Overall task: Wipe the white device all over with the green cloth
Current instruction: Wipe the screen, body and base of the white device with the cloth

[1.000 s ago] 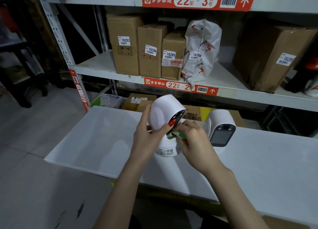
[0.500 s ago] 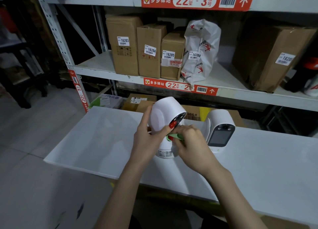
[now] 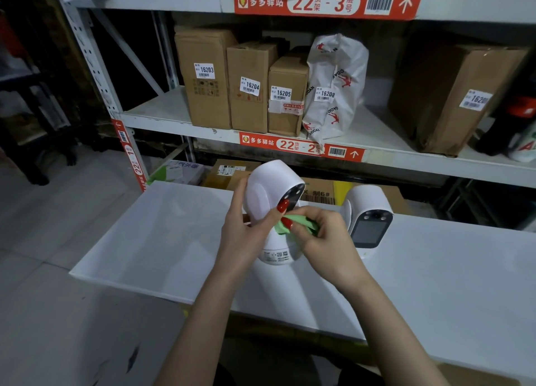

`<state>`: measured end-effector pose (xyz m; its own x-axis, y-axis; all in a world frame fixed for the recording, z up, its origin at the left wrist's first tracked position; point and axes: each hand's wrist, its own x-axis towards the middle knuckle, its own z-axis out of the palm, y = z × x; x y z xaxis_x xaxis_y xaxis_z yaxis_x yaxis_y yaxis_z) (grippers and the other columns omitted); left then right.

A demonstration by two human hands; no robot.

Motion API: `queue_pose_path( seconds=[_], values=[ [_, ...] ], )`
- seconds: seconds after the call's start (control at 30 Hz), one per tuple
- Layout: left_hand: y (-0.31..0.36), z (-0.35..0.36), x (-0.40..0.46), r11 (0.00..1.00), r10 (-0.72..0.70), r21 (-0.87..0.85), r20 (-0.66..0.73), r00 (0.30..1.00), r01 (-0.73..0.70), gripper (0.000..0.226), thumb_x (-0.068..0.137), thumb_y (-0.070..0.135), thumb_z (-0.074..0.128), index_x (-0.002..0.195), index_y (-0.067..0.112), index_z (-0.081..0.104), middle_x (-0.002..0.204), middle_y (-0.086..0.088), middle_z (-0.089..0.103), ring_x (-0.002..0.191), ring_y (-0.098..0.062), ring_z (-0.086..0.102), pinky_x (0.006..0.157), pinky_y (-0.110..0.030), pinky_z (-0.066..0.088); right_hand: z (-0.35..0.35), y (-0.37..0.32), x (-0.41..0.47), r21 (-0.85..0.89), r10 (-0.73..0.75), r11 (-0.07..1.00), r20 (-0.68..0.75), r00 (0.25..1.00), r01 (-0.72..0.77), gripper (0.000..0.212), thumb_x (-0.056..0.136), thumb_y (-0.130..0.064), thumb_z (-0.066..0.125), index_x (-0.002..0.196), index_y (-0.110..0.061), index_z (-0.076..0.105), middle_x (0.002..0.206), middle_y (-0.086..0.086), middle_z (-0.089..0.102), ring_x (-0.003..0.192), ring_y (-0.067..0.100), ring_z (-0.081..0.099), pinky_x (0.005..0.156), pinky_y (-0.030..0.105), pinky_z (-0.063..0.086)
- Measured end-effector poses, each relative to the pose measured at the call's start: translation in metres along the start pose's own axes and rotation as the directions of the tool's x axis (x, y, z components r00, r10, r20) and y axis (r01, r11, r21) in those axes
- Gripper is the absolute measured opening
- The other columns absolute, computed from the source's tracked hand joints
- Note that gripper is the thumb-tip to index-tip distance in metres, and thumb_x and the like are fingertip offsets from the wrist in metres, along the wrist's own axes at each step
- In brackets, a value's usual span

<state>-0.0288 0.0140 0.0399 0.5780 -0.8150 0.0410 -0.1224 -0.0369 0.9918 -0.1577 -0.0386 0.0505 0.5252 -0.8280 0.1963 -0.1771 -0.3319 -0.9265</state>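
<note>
The white device (image 3: 272, 200) stands on the white counter (image 3: 150, 235), near the back edge and about in the middle from side to side. The left hand (image 3: 246, 235) wraps around its round head, thumb on the front and fingers (image 3: 239, 191) curled behind. The right hand (image 3: 324, 240) is closed on the green cloth (image 3: 293, 224) and presses it against the neck of the device, just under the dark face.

A second white device (image 3: 368, 211) stands just beside the right hand, close to its knuckles, so there is little room on that side. To the left the counter is bare all the way to its left edge and front edge. Behind the counter, the shelf rack (image 3: 174, 118) is close, with brown boxes (image 3: 229, 81) and a white bag (image 3: 336, 87) on it.

Most of the cloth is bunched inside the right hand, so only a small green part shows. The hands hide the neck of the device. The base shows a small label, too tiny to read. It looks like the base touches the counter, but the hands make that hard to tell. The lower shelf boxes (image 3: 232, 168) are partly hidden by the counter.
</note>
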Motion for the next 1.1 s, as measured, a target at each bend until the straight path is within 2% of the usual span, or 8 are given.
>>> queue_pose_path(
  seconds=[0.2, 0.33, 0.47, 0.53, 0.7, 0.87, 1.0, 1.1],
  values=[
    [0.003, -0.003, 0.000, 0.999, -0.021, -0.043, -0.008, 1.000, 0.021, 0.087, 0.080, 0.038, 0.075, 0.150, 0.047, 0.023, 0.144, 0.003, 0.047, 0.119, -0.022, 0.058, 0.098, -0.054, 0.051, -0.008, 0.000, 0.005, 0.033, -0.086, 0.995, -0.193, 0.977, 0.094, 0.018, 0.092, -0.006, 0.057, 0.089, -0.018, 0.070, 0.082, 0.001, 0.072, 0.077, 0.022, 0.065, 0.069, 0.035, 0.051],
    [0.006, -0.006, -0.002, 0.997, -0.035, -0.063, -0.002, 0.999, 0.035, 0.096, 0.067, 0.054, 0.073, 0.149, 0.048, 0.025, 0.143, 0.004, 0.049, 0.121, -0.023, 0.058, 0.097, -0.049, 0.053, -0.016, -0.001, 0.005, -0.041, -0.145, 0.989, -0.372, 0.917, 0.140, 0.016, 0.093, -0.008, 0.057, 0.090, -0.019, 0.067, 0.077, 0.000, 0.067, 0.069, 0.017, 0.057, 0.061, 0.030, 0.044],
    [0.009, -0.007, -0.004, 0.995, -0.040, -0.090, 0.017, 0.999, 0.042, 0.097, 0.063, 0.057, 0.069, 0.148, 0.049, 0.024, 0.143, 0.006, 0.049, 0.119, -0.018, 0.059, 0.084, -0.031, 0.055, -0.021, 0.007, 0.007, -0.211, -0.207, 0.969, -0.411, 0.888, 0.128, 0.021, 0.095, -0.007, 0.051, 0.100, -0.018, 0.069, 0.074, -0.005, 0.066, 0.054, 0.012, 0.048, 0.053, 0.030, 0.039],
    [0.010, -0.006, -0.003, 0.995, -0.041, -0.094, 0.031, 0.999, 0.043, 0.096, 0.065, 0.055, 0.069, 0.149, 0.048, 0.022, 0.144, 0.006, 0.048, 0.119, -0.018, 0.058, 0.082, -0.029, 0.054, -0.021, 0.011, 0.008, -0.275, -0.200, 0.957, -0.383, 0.902, 0.095, 0.021, 0.096, -0.007, 0.051, 0.103, -0.015, 0.069, 0.075, 0.000, 0.066, 0.056, 0.014, 0.049, 0.054, 0.030, 0.038],
    [0.013, -0.005, -0.006, 0.996, -0.015, -0.089, 0.082, 0.997, 0.022, 0.106, 0.057, 0.062, 0.069, 0.150, 0.049, 0.019, 0.143, 0.003, 0.051, 0.120, -0.020, 0.059, 0.098, -0.044, 0.053, -0.018, 0.014, 0.010, -0.380, -0.141, 0.924, -0.237, 0.961, 0.042, 0.025, 0.097, -0.009, 0.048, 0.111, -0.013, 0.069, 0.093, 0.001, 0.071, 0.082, 0.019, 0.061, 0.066, 0.025, 0.038],
    [0.013, -0.004, -0.007, 0.998, 0.001, -0.060, 0.081, 0.997, 0.004, 0.104, 0.060, 0.059, 0.068, 0.151, 0.048, 0.019, 0.142, 0.001, 0.052, 0.120, -0.022, 0.059, 0.099, -0.050, 0.052, -0.015, 0.000, 0.004, -0.103, 0.156, 0.984, 0.092, 0.984, -0.146, 0.026, 0.099, -0.041, 0.043, 0.112, -0.025, 0.060, 0.098, -0.002, 0.069, 0.081, 0.005, 0.062, 0.073, 0.022, 0.048],
    [0.012, -0.006, -0.006, 0.998, -0.002, -0.058, 0.079, 0.997, 0.007, 0.103, 0.063, 0.060, 0.065, 0.152, 0.047, 0.016, 0.142, 0.003, 0.051, 0.114, -0.016, 0.061, 0.081, -0.025, 0.057, -0.019, 0.002, 0.005, 0.003, 0.131, 0.991, 0.240, 0.962, -0.136, 0.037, 0.087, -0.040, 0.065, 0.120, -0.042, 0.048, 0.114, -0.012, 0.065, 0.101, 0.002, 0.062, 0.086, 0.023, 0.051],
    [0.010, -0.006, -0.005, 0.999, 0.006, -0.046, 0.077, 0.997, -0.002, 0.102, 0.062, 0.063, 0.064, 0.151, 0.049, 0.016, 0.143, 0.003, 0.050, 0.115, -0.017, 0.061, 0.078, -0.023, 0.057, -0.017, 0.010, 0.004, 0.007, 0.052, 0.998, 0.270, 0.961, -0.056, 0.065, 0.075, -0.023, 0.080, 0.123, -0.040, 0.040, 0.119, -0.014, 0.060, 0.107, -0.001, 0.060, 0.089, 0.022, 0.051]
  ],
)
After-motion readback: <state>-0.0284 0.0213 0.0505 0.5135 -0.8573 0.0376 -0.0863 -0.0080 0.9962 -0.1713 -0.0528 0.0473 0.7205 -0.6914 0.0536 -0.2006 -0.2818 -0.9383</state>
